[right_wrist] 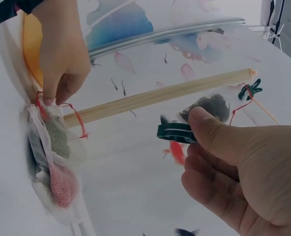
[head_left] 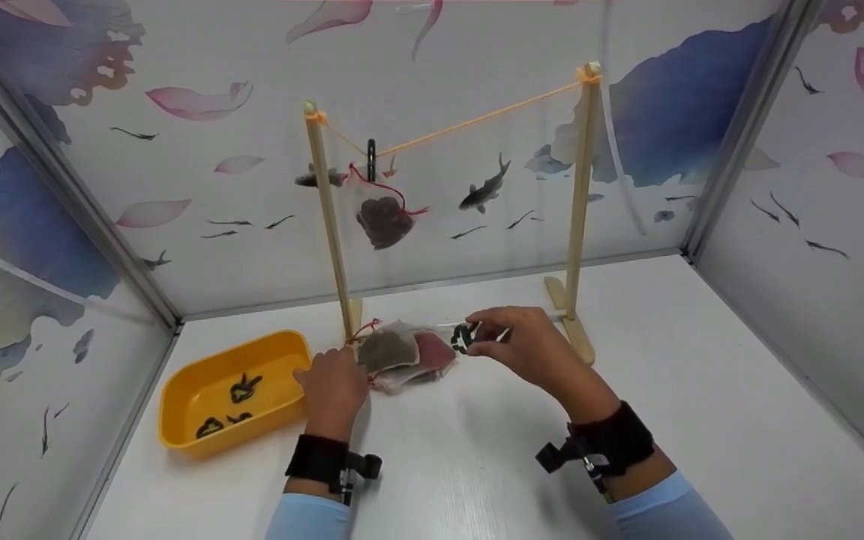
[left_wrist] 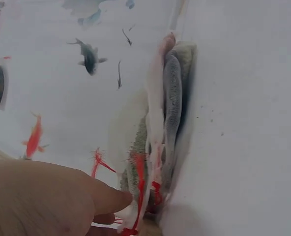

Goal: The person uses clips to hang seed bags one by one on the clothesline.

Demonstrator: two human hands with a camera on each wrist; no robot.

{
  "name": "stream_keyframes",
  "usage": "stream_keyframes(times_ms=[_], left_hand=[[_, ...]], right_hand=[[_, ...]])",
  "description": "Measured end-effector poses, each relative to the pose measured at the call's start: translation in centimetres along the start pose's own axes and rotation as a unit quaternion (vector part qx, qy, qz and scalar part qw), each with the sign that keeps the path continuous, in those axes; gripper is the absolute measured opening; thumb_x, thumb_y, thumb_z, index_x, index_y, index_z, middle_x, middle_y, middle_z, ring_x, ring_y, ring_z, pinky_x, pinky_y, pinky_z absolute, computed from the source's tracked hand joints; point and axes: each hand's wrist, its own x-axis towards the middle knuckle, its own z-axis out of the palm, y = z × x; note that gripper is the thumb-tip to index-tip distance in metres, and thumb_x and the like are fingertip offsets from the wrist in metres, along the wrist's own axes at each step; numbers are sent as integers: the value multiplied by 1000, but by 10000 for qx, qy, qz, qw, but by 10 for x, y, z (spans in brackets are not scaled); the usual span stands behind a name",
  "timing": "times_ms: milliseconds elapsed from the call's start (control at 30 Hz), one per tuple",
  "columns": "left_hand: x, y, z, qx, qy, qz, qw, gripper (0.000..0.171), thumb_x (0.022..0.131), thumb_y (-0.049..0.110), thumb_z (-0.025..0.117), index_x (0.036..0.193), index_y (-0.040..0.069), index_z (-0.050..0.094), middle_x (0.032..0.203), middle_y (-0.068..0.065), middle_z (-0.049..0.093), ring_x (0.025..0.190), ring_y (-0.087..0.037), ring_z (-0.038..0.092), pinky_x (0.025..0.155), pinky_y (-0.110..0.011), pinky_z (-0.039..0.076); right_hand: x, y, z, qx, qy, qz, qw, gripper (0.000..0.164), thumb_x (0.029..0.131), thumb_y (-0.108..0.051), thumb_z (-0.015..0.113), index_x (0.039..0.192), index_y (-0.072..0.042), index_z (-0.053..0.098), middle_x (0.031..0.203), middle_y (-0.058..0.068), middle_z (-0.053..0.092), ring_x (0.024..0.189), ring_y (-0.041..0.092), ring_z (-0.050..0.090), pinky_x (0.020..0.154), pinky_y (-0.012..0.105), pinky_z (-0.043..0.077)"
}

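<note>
My left hand (head_left: pixel 333 384) pinches the drawstring end of a sheer pouch (left_wrist: pixel 140 142) with greenish filling, in a small pile of pouches on the table. A pink-filled pouch (right_wrist: pixel 63 186) lies in the same pile, and red cords (left_wrist: pixel 139 172) trail by the fingers. Between thumb and fingers my right hand (head_left: pixel 526 346) holds a dark green plastic clip (right_wrist: pixel 175 132), raised a little right of the pile. Another pouch (head_left: pixel 385 221), with dark brown contents, hangs by a dark clip (head_left: pixel 371 159) from an orange string (head_left: pixel 477 120).
Two wooden posts (head_left: pixel 579 202) on feet carry the string. At the left stands a yellow tray (head_left: pixel 177 405) with several dark green clips (head_left: pixel 244 388) inside. White panels (head_left: pixel 432 67) printed with fish and petals enclose the white table (head_left: pixel 439 480) at the back and sides.
</note>
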Motion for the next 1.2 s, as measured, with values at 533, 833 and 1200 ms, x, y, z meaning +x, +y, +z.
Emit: stream_keyframes(times_ms=[533,833,1200], left_hand=[[4,3,16,371,246,-71,9990,22,108,16,75,123,2,81,117,-21,73,114,-42,68,95,-64,46],[5,9,11,-225,680,-162,9973,29,111,12,72,139,2,73,120,-21,80,112,-40,66,91,-56,38],[3,21,-13,-1940,530,-259,9792,19,119,19,58,136,10,63,127,-18,78,106,-36,72,106,-55,64]], right_hand=[[0,4,0,422,-60,-188,9989,23,100,-7,87,122,-9,78,112,5,87,103,17,86,86,31,69],[2,6,-3,433,250,-86,9987,23,102,-7,84,124,-1,81,111,11,87,94,19,85,80,27,67],[3,10,-1,513,782,224,9954,19,103,-4,82,120,3,77,102,13,87,88,26,84,72,22,64]])
